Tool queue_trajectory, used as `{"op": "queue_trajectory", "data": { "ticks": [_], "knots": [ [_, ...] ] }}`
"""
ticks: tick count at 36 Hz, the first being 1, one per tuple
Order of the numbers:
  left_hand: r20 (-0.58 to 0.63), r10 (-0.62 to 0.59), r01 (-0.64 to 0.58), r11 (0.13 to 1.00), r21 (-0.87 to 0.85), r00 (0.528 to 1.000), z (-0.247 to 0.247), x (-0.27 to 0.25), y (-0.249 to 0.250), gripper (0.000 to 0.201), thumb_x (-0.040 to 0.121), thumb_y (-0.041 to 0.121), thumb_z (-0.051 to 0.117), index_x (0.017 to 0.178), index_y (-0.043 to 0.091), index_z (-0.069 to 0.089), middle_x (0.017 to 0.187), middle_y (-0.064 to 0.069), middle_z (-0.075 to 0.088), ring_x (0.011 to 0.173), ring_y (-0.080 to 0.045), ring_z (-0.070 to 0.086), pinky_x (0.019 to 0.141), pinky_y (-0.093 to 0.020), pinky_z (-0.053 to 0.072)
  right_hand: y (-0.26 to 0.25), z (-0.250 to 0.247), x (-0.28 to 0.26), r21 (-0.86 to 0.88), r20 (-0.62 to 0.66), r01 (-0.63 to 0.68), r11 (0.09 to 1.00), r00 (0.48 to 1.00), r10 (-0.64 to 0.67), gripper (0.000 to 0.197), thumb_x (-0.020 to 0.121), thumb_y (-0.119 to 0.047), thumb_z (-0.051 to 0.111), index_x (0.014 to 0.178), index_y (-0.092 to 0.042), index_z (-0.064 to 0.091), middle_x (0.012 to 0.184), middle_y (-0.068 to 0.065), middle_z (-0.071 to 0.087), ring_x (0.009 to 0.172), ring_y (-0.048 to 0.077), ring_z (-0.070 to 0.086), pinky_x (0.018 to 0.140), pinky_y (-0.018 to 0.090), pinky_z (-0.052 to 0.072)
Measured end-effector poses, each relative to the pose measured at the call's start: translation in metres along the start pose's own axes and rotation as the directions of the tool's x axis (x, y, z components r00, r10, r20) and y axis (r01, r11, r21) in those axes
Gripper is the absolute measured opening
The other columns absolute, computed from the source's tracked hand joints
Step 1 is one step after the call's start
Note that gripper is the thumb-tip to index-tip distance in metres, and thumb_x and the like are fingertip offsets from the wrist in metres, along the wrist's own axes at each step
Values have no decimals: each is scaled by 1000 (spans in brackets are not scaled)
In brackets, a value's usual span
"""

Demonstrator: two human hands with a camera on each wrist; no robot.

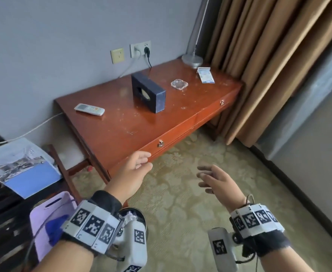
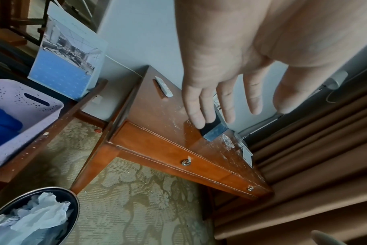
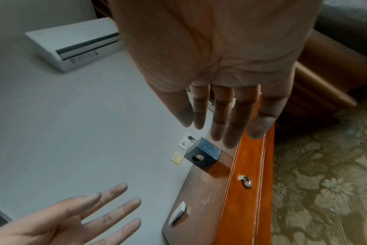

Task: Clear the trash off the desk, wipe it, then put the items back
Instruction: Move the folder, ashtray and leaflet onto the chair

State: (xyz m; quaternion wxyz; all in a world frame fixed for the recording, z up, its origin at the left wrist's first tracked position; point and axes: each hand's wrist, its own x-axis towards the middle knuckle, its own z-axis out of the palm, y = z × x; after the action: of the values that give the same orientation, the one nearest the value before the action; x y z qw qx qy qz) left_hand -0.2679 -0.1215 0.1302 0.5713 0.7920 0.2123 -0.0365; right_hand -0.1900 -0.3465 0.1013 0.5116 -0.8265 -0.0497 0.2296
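Desk (image 1: 122, 132) ahead, left hand (image 1: 135, 165) and right hand (image 1: 218, 180) short of it (fingers spread, empty)

Patterned carpet (image 1: 181, 193) underfoot. Tan curtains (image 1: 269, 55) hanging right of the desk. Wall sockets (image 1: 140, 49) with one black and one white plug inserted. White air conditioner (image 3: 73, 43) mounted high on grey wall. Blue-and-white board (image 2: 67, 61) propped upright to the left, behind a lilac basket (image 2: 17, 102) holding something blue.
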Motion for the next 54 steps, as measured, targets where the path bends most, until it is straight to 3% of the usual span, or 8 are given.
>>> {"op": "queue_trajectory", "data": {
  "ticks": [8,15,22,25,33,40,46,54],
  "knots": [
    [-13,13,-12,1000,26,1000,21,32,32,26,97,29,50,122,35,51,127,13,52,117,-7,50,106,-40,39,2,-42,19,22,-26,23,999,999,-22,18,96,-21,50,110,-28,59,102,-3,67,85,12,66,78,32,51],
    [28,5,-4,999,-35,1000,46,83,40,29,98,21,48,126,26,50,126,8,51,115,-7,49,92,-25,38,2,-66,64,39,1,-9,999,1000,9,17,96,-18,51,108,-26,59,103,-1,67,83,12,66,72,25,49],
    [29,39,-37,998,-46,999,51,185,54,21,97,24,48,116,32,54,121,13,57,112,-1,52,97,-27,41,-12,-88,171,-20,11,-3,1000,1000,4,16,95,-15,52,105,-26,58,104,5,65,79,11,65,66,23,48],
    [29,41,-40,998,-40,999,45,232,67,18,97,29,48,111,35,57,115,18,60,108,2,55,101,-33,44,-24,-94,218,-41,13,-13,999,1000,14,17,95,-15,51,106,-26,57,103,5,65,78,10,65,68,26,48],
    [31,75,-73,995,-74,997,41,339,115,16,96,28,49,106,34,59,112,16,63,106,1,56,100,-32,43,-55,-129,318,-66,-15,-43,997,999,42,18,95,-17,52,112,-24,57,99,6,66,79,12,66,78,38,53],
    [97,55,-49,997,-56,994,72,409,139,15,96,32,49,108,36,57,113,19,62,106,6,55,98,-26,43,-60,-166,396,-72,15,-29,997,999,30,18,94,-18,54,111,-26,56,100,7,67,78,13,65,73,32,52],
    [35,31,-28,998,-62,999,107,473,163,15,97,30,48,108,34,58,111,16,63,105,2,57,94,-26,44,-50,-216,476,-85,71,-7,996,997,13,20,94,-18,54,112,-26,56,91,3,64,76,20,62,62,30,48],
    [-37,-48,44,993,-107,998,166,547,205,15,97,28,48,105,35,58,111,16,64,106,0,58,99,-31,44,-43,-304,581,-155,148,16,988,989,8,17,94,-20,55,108,-30,55,86,-3,60,68,9,61,49,17,43]
  ]
}}
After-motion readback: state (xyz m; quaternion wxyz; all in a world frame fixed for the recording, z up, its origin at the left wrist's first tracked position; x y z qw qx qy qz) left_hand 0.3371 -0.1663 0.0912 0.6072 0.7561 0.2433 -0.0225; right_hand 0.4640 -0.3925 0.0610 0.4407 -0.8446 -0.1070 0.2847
